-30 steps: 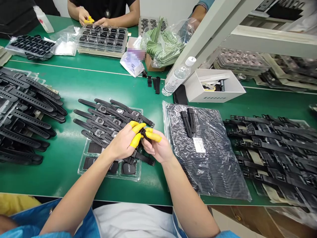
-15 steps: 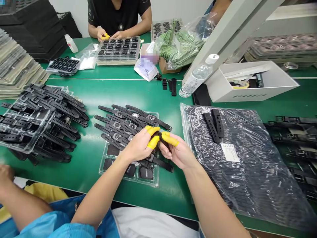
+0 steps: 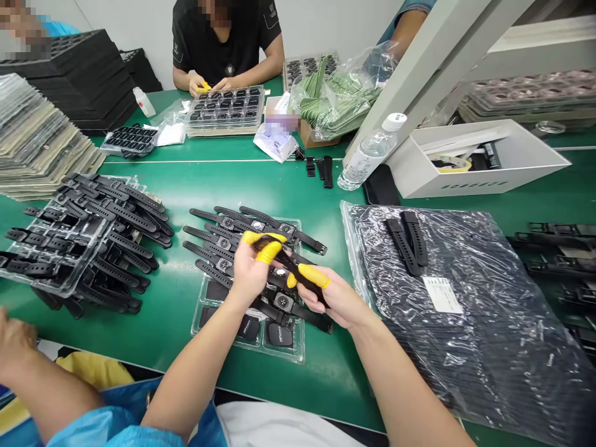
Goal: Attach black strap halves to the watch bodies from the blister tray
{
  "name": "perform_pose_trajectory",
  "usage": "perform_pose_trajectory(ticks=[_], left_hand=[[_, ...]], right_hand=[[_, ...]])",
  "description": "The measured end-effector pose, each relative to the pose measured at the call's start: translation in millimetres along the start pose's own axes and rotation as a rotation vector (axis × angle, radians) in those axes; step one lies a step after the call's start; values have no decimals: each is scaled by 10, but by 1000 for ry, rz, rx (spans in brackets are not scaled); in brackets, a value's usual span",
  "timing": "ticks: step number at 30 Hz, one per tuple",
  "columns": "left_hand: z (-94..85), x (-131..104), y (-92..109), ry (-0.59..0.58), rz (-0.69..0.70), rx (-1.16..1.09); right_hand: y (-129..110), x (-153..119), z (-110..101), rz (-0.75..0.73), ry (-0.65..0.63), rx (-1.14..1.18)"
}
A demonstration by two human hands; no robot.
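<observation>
A black watch strap [image 3: 289,266] runs slantwise between my two hands, above a clear tray [image 3: 298,351]. My left hand [image 3: 251,264], in yellow finger cots, pinches its upper left end. Fingers cover that end, so I cannot tell whether a watch body is attached. My right hand [image 3: 333,292], also in yellow cots, grips the lower right part. Under and beside my hands, several smartwatches [image 3: 283,302] with black straps lie in slanting rows across the tray. Square black pieces [image 3: 280,334] sit in the tray's near compartments.
Strapped watches [image 3: 133,214] pile up on trays at left. To the right, two loose straps [image 3: 406,242] lie on a plastic-wrapped black bundle [image 3: 484,347]. A water bottle [image 3: 372,152] and a white box [image 3: 484,177] stand behind. A co-worker [image 3: 228,49] sits opposite; another person's arm [image 3: 41,379] is at left.
My hands have moved apart, the left one to the left, exposing the black strap between them. The whole view has shifted slightly downward in the picture.
</observation>
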State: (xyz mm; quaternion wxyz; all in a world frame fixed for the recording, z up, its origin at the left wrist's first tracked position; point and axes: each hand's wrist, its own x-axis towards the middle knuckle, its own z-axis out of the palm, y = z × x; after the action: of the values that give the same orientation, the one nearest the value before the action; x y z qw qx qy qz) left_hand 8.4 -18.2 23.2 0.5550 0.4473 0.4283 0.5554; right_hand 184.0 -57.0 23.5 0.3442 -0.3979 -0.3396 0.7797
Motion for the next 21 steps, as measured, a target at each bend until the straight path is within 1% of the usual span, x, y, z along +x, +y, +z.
perform_pose_trajectory(ticks=[3, 4, 5, 6, 7, 8, 10, 11, 12, 13, 15, 17, 19, 21], left_hand=[[-133, 147, 112, 295, 27, -87], [-175, 187, 138, 359, 34, -99], [-205, 215, 153, 393, 33, -101], [-219, 228, 155, 397, 19, -95], [-217, 225, 143, 369, -8, -81], [-200, 207, 118, 313, -46, -58], [-138, 136, 43, 141, -115, 16], [-104, 92, 1, 38, -127, 78], [-76, 48, -40, -65, -107, 162], [-57, 8, -75, -162, -49, 264], [-54, -49, -125, -321, 140, 488], [-85, -73, -151, -423, 317, 658], [-123, -73, -160, -485, 395, 746], [-149, -64, -159, -521, 414, 781]], right_hand=[[2, -5, -25, 56, -47, -74], [1, -6, -30, 58, -46, -86], [-2, -6, -33, 49, -34, -87], [-5, -7, -33, 31, -13, -75], [-10, -7, -31, 1, 17, -53], [-14, -6, -27, -37, 52, -28], [-19, -4, -15, -110, 116, 14], [-17, -2, -7, -134, 135, 24], [-13, 0, 1, -147, 145, 28], [-6, 2, 8, -149, 145, 29], [12, 6, 21, -128, 130, 31], [30, 10, 26, -107, 106, 36], [40, 13, 23, -98, 76, 24], [41, 18, 17, -102, 58, 9]])
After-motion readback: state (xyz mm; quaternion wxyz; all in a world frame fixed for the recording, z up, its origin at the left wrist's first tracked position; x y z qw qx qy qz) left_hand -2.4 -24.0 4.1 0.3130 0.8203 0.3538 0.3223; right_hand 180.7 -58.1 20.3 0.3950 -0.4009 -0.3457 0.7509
